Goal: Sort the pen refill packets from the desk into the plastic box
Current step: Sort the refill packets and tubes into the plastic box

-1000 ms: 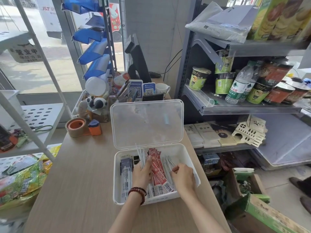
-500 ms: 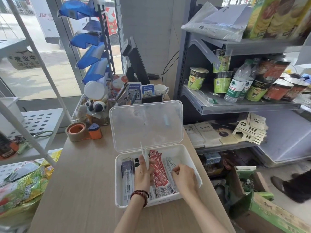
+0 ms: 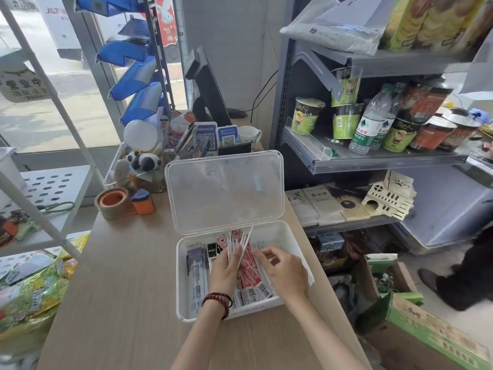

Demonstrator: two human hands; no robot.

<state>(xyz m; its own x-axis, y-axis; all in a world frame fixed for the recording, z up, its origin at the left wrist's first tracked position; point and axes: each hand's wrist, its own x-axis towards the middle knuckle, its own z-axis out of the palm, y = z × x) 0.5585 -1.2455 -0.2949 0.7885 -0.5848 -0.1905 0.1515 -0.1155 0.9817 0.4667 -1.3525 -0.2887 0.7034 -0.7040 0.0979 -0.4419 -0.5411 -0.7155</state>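
Your left hand [image 3: 226, 265] grips a fan of thin white pen refill packets [image 3: 241, 243], held upright over the open translucent plastic box [image 3: 289, 236] on the pale wooden worktop [image 3: 120, 289]. Your right hand [image 3: 286, 272] hovers just beside them with its fingers curled; you cannot tell whether it pinches one. Flat red refill packets [image 3: 254, 279] lie inside the box.

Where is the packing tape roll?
In the head view, the packing tape roll sits on the desk's far left, beside the orange dispenser, left of the plastic box's lid.
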